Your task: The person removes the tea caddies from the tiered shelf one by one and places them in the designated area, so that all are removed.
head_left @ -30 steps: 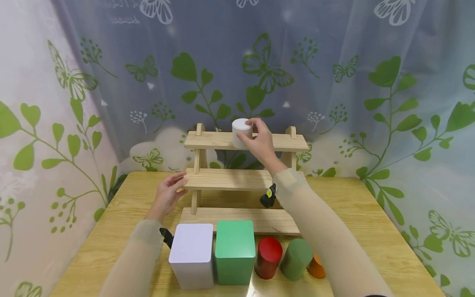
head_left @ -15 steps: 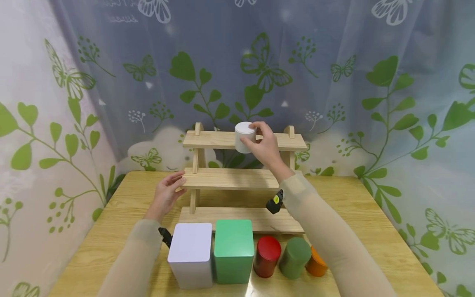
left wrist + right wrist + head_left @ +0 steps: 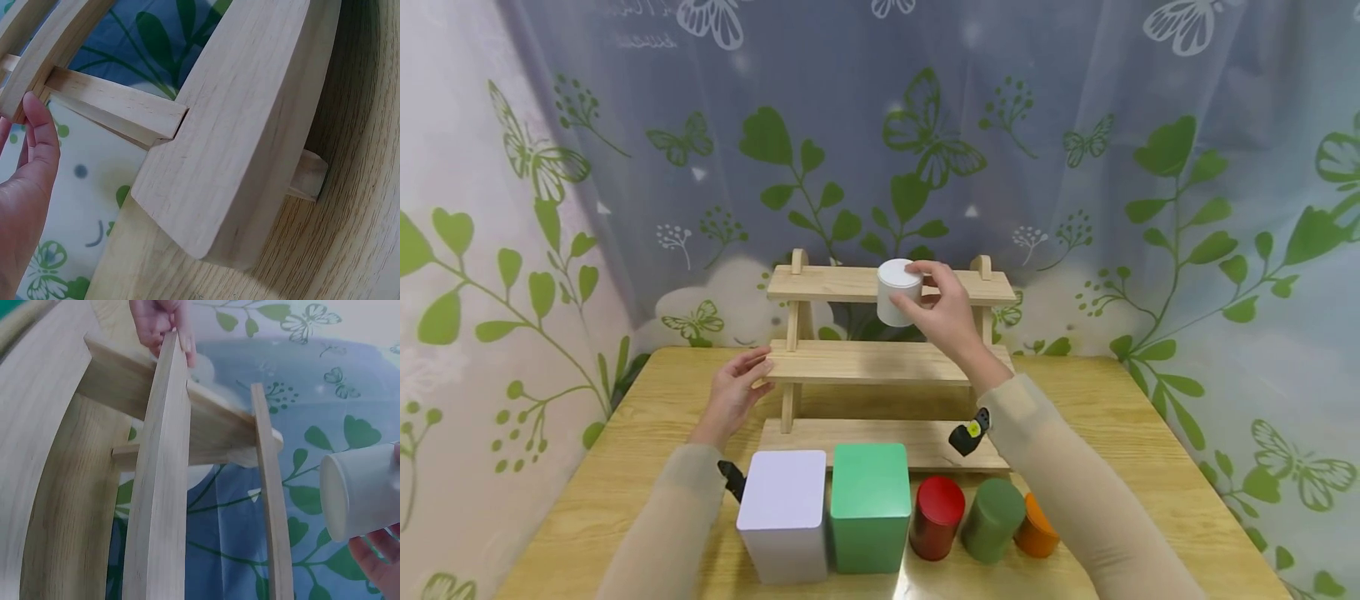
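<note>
My right hand [image 3: 951, 312] holds a small white cylindrical canister [image 3: 899, 302], thumb on its near side and fingers at its far right. The canister is in front of the top board of a three-tier wooden shelf [image 3: 842, 362]. In the right wrist view its flat base [image 3: 335, 499] is bare, apart from the boards. My left hand [image 3: 735, 396] grips the left end of the shelf's middle board, and the left wrist view shows the thumb [image 3: 41, 125] against the wood. Some left fingers are hidden behind the board.
In front of the shelf stand a white box [image 3: 784, 508], a green box [image 3: 870, 508], a red canister [image 3: 937, 518], a green canister [image 3: 994, 521] and an orange canister [image 3: 1037, 529]. A patterned curtain [image 3: 850, 125] hangs behind the wooden table [image 3: 1097, 442].
My right hand has drawn the white canister off the top board, toward me and slightly down and right. The left hand keeps its place on the middle board.
</note>
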`<state>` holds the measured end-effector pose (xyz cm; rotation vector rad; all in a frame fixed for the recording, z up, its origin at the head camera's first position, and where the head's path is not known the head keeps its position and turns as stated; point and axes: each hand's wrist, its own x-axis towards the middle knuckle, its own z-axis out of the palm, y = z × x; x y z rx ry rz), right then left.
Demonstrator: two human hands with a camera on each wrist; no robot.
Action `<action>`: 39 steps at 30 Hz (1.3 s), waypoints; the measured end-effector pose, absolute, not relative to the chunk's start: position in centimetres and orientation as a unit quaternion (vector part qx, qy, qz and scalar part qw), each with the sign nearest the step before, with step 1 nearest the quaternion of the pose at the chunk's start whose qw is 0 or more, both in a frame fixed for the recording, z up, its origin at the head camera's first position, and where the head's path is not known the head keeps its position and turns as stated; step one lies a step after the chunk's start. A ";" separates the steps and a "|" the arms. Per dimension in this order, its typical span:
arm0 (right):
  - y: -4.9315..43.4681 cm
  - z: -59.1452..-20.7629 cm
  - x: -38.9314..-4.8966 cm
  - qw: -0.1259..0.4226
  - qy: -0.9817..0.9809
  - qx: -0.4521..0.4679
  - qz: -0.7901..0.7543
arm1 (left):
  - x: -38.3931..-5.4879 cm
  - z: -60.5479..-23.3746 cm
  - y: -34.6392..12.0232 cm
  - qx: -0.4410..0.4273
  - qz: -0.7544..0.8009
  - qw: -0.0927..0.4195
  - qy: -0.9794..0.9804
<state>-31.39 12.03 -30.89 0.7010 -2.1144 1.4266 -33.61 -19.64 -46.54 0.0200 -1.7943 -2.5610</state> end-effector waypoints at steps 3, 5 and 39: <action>11.9 -30.0 -29.4 0.244 -0.775 0.264 0.520 | -33.6 -46.5 -19.6 0.007 -0.818 0.007 -0.575; 11.8 -29.5 -28.3 0.248 -0.776 0.268 0.514 | -33.6 -46.5 -19.6 0.008 -0.818 0.007 -0.575; 14.3 -31.6 -22.6 0.278 -0.759 0.327 0.489 | -33.6 -46.4 -19.6 0.007 -0.821 0.012 -0.571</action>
